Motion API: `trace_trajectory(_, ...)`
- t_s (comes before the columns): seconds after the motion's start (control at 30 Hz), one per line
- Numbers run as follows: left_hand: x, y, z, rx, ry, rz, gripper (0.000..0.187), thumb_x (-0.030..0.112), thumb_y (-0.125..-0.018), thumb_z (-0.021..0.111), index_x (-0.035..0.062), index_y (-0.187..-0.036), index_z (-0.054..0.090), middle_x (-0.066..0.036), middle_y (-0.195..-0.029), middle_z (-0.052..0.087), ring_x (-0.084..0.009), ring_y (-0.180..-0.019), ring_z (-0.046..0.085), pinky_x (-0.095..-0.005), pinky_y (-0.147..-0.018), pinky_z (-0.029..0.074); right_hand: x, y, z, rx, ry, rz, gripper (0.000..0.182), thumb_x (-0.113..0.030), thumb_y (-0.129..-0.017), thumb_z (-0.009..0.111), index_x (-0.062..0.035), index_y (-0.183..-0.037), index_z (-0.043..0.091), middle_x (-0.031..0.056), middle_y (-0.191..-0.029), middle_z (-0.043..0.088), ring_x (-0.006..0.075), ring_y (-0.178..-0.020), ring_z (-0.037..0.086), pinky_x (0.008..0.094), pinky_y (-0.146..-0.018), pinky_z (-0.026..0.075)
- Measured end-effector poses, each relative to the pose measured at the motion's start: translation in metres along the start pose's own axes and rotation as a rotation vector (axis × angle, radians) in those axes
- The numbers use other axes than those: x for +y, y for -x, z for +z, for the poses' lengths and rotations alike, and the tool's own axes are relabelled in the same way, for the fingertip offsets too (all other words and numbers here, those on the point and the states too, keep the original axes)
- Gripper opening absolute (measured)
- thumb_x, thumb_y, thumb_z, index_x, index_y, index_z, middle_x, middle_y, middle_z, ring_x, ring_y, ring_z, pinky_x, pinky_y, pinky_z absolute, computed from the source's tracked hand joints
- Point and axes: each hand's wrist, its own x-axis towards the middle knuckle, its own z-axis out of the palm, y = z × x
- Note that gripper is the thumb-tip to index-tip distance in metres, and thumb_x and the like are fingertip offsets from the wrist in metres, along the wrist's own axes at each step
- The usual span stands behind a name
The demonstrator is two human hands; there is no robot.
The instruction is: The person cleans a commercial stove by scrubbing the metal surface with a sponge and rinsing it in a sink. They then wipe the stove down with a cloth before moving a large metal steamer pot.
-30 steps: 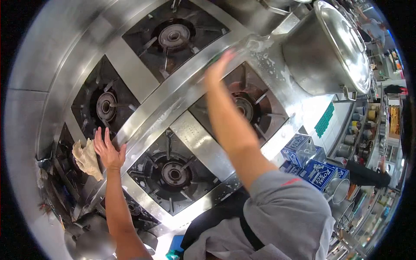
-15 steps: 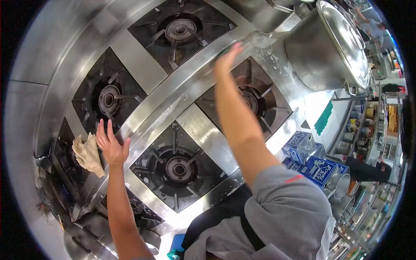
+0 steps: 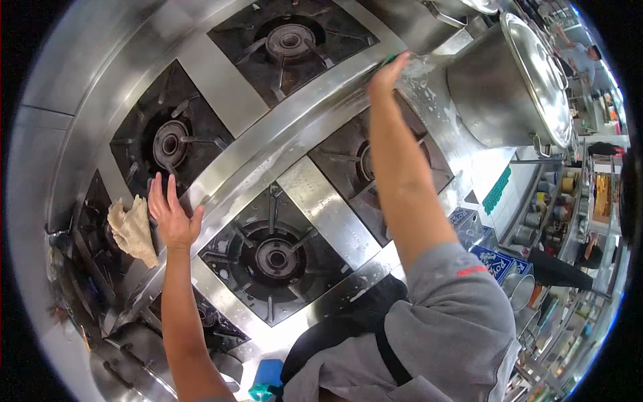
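Observation:
My right hand [image 3: 387, 77] reaches out to the far end of the steel ledge of the stove [image 3: 295, 120], pressing a green scouring pad [image 3: 390, 59] of which only an edge shows. Wet suds streak the steel around it. On the left, my left hand [image 3: 175, 218] rests flat with fingers stretched on the ledge, holding nothing. Beside it a crumpled beige cloth [image 3: 132, 230] drapes over the left part of the stove. Burners with grates, such as the front burner [image 3: 278, 258], lie between and around my arms.
A large lidded steel pot [image 3: 492, 87] stands at the right end of the stove. Blue printed tins [image 3: 495, 261] are on the right below it, near shelves with containers [image 3: 549, 201]. Pans [image 3: 134, 355] sit at lower left. A person [image 3: 583, 60] is far off.
My right hand has slid farther right and away along the ledge, and the green pad's edge now shows. My left hand stays on the ledge; the view has shifted slightly.

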Motion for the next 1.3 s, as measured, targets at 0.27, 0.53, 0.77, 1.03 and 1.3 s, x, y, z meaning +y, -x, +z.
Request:
trace_trajectory(0.27, 0.004, -0.001, 0.0, 0.019, -0.02, -0.019, 0.079, 0.051, -0.09, 0.055, 0.0033, -0.149, 0.033, -0.023, -0.152, 0.032, -0.0449, -0.138, 0.032, -0.0564, -0.112, 0.023, 0.078, 0.219, 0.033, -0.002, 0.219, 0.001, 0.095, -0.058, -0.097, 0.045, -0.0082, -0.156, -0.01, 0.015, -0.163, -0.014, 0.0268, -0.151, -0.012, 0.043, -0.121, -0.007)
trace_trajectory(0.53, 0.004, -0.003, 0.002, 0.013, -0.002, -0.02, 0.079, 0.057, -0.091, 0.051, 0.0058, -0.149, 0.035, -0.021, -0.152, 0.033, -0.044, -0.137, 0.033, -0.0566, -0.111, 0.024, 0.014, -0.033, -0.023, -0.03, 0.074, -0.134, 0.094, -0.064, -0.097, 0.037, -0.0027, -0.156, -0.004, 0.0146, -0.165, -0.005, 0.0267, -0.152, 0.004, 0.0421, -0.122, 0.006)
trace_trajectory(0.77, -0.004, 0.0, 0.016, 0.22, 0.087, -0.352, 0.064, 0.045, -0.096, 0.051, 0.0031, -0.144, 0.041, -0.019, -0.146, 0.041, -0.0381, -0.134, 0.037, -0.0502, -0.113, 0.023, 0.071, 0.227, 0.033, -0.01, 0.343, -0.087, 0.089, -0.047, -0.099, 0.046, -0.0037, -0.156, -0.008, 0.0169, -0.164, -0.011, 0.0287, -0.152, -0.008, 0.0415, -0.122, -0.003)
trace_trajectory(1.03, 0.004, -0.002, 0.02, 0.256, -0.067, -0.317, 0.058, 0.037, -0.097, 0.052, -0.0017, -0.139, 0.044, -0.021, -0.14, 0.046, -0.0389, -0.13, 0.04, -0.0507, -0.111, 0.024, 0.008, -0.035, -0.019, 0.019, 0.102, -0.187, 0.103, -0.072, -0.091, 0.042, -0.005, -0.157, -0.002, 0.0147, -0.164, 0.009, 0.0297, -0.149, 0.013, 0.0446, -0.12, 0.009)
trace_trajectory(1.3, 0.01, -0.006, 0.018, 0.227, -0.09, -0.356, 0.059, 0.038, -0.095, 0.056, 0.0009, -0.14, 0.043, -0.019, -0.14, 0.045, -0.0393, -0.131, 0.039, -0.052, -0.11, 0.025, 0.088, 0.133, 0.011, -0.027, -0.043, -0.056, 0.085, -0.058, -0.1, 0.035, -0.0128, -0.157, -0.007, 0.0157, -0.164, -0.006, 0.028, -0.152, -0.004, 0.0463, -0.121, -0.004)
